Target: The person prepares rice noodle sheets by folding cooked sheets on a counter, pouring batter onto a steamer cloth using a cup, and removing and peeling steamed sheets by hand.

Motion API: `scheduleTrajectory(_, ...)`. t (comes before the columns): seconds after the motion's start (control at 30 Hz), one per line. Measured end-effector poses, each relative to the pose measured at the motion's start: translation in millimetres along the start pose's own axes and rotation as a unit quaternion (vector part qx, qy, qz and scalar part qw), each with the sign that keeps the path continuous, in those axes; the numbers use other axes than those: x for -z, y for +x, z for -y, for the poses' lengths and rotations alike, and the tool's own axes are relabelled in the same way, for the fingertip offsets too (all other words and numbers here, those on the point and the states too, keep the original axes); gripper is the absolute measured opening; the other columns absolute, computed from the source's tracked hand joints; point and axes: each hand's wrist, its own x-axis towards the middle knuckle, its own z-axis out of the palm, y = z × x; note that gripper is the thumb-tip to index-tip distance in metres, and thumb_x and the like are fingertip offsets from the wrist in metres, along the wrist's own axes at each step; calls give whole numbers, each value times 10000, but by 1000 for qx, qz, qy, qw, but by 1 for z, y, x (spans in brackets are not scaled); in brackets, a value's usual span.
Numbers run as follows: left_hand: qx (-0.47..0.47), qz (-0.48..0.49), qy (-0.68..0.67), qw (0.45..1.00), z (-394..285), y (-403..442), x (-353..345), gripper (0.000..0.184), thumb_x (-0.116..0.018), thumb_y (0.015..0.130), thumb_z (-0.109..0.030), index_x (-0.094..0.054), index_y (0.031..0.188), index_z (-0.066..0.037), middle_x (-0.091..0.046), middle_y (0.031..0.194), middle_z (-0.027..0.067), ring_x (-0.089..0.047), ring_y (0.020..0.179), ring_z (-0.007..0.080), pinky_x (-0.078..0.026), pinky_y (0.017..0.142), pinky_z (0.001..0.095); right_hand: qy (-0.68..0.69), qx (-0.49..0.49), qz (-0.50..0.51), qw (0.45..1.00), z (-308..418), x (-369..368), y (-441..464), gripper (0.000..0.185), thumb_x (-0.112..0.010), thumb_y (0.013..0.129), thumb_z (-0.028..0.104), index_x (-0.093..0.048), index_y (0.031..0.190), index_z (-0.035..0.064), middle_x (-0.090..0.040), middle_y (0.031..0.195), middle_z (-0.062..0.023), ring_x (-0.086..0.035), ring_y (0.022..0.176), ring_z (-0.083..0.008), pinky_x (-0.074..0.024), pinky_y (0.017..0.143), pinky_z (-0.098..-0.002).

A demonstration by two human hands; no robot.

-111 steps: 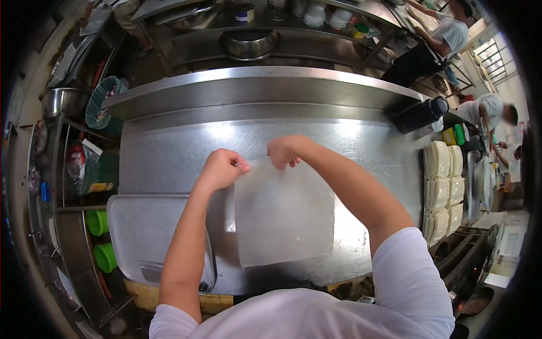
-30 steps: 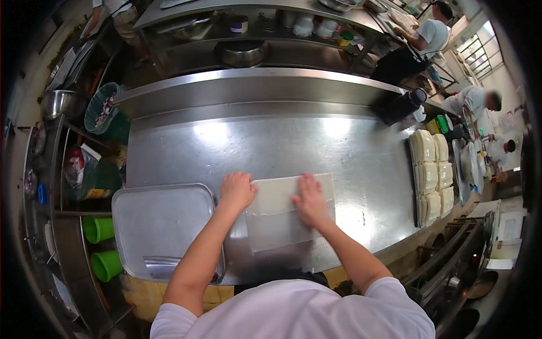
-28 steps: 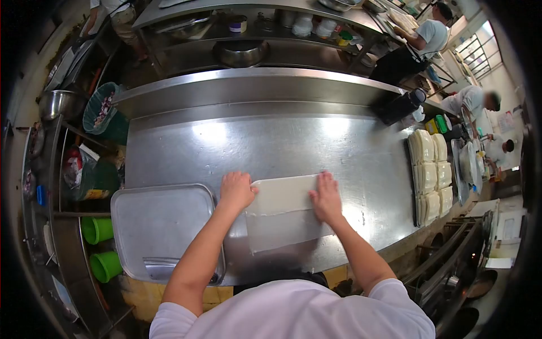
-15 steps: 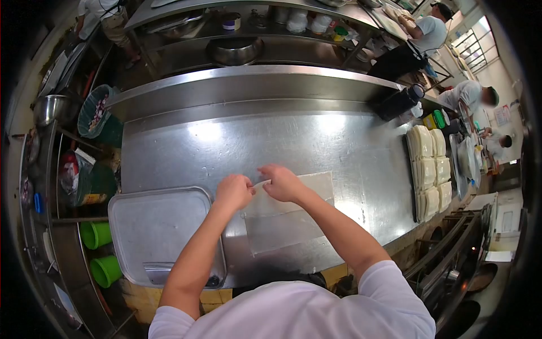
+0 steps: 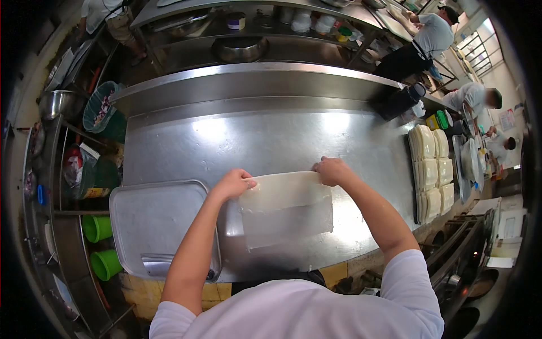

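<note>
A thin, pale, see-through sheet (image 5: 288, 189) hangs over the steel worktop, its far edge held up between my hands. With thumb and fingers my left hand (image 5: 234, 184) pinches the far left corner. At the far right corner my right hand (image 5: 333, 171) is closed on the same edge. Under the sheet's near part, a greyish translucent rectangle (image 5: 288, 229) lies on the metal; I cannot tell whether it is a second layer. What exactly the sheet is made of does not show.
A metal tray (image 5: 161, 226) lies left of the sheet. Stacked pale packets (image 5: 429, 172) stand at the worktop's right end, near a dark bottle (image 5: 402, 101). Green buckets (image 5: 106, 264) and a lined bin (image 5: 100, 110) are on the left. Co-workers (image 5: 435, 34) stand beyond the bench.
My right hand has moved right, away from my left, to the sheet's far right corner. My left hand has shifted slightly left. The sheet's far edge is now stretched between them.
</note>
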Motion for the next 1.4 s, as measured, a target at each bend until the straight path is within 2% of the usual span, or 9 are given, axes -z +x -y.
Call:
scheduleTrajectory(0.1,5,-10,34,999,-15,-12,3,304,-782,890,-250,-772,1077,-10,-771,997,157,-711,887,236,-554,799,375,16,-80,95,992,-1,13,-10,258,-648,851,130,-793,1060,171,-754,1028,-148,-719,994,-328,-579,866,-456)
scheduleTrajectory(0.27,-22,-58,44,997,-21,-34,4,283,-801,863,-255,-794,1037,-32,-771,925,176,-730,838,261,-561,790,375,122,-83,-29,989,-14,6,-40,178,-649,848,122,-794,951,116,-746,937,-175,-711,925,-371,-580,837,-461)
scheduleTrajectory(0.47,-91,-103,8,990,-20,-81,0,209,-784,885,-177,-791,1011,-10,-770,849,95,-678,769,149,-535,729,331,199,-73,-112,971,-7,19,-94,147,-667,863,124,-791,934,92,-741,887,-187,-706,864,-382,-567,800,-476)
scheduleTrajectory(0.83,-146,-159,28,976,16,-196,-66,213,-760,876,-116,-776,1077,-48,-764,950,157,-726,836,294,-555,800,368,251,-47,-250,934,24,-66,-203,123,-691,879,162,-798,931,134,-732,813,-161,-699,725,-396,-562,674,-491)
scheduleTrajectory(0.9,-154,-132,77,976,23,-219,-78,251,-777,855,-115,-766,1096,-44,-754,1005,162,-719,884,321,-556,826,382,216,-39,-168,961,31,-101,-229,214,-634,885,146,-762,1056,128,-746,965,-173,-710,819,-392,-568,724,-513)
scheduleTrajectory(1.0,-165,-104,133,972,32,-242,-85,312,-816,819,-127,-751,1110,-34,-722,1134,176,-693,996,355,-548,879,407,214,-26,-158,964,44,-117,-255,250,-632,881,146,-731,1106,99,-720,1149,-179,-707,916,-385,-571,793,-503)
scheduleTrajectory(1.1,-76,-170,60,981,32,-250,-87,289,-815,827,-149,-759,1088,-38,-734,1106,179,-696,995,356,-548,882,412,235,-38,-152,959,56,-104,-254,245,-631,883,149,-728,1094,71,-712,1177,-172,-701,957,-387,-567,841,-491)
scheduleTrajectory(1.2,-123,-253,68,957,41,-238,-87,260,-801,847,-157,-767,1080,-47,-748,1069,176,-711,969,338,-559,863,415,263,-27,-172,949,81,-76,-216,254,-643,886,163,-726,1099,52,-720,1135,-172,-692,994,-391,-557,882,-484)
scheduleTrajectory(1.4,-70,-291,-55,953,40,-210,-98,193,-756,884,-144,-772,1048,-43,-766,1014,162,-742,898,300,-573,802,387,313,71,-174,931,177,-46,-109,296,-697,870,215,-721,1115,53,-714,1108,-203,-677,1042,-391,-539,920,-485)
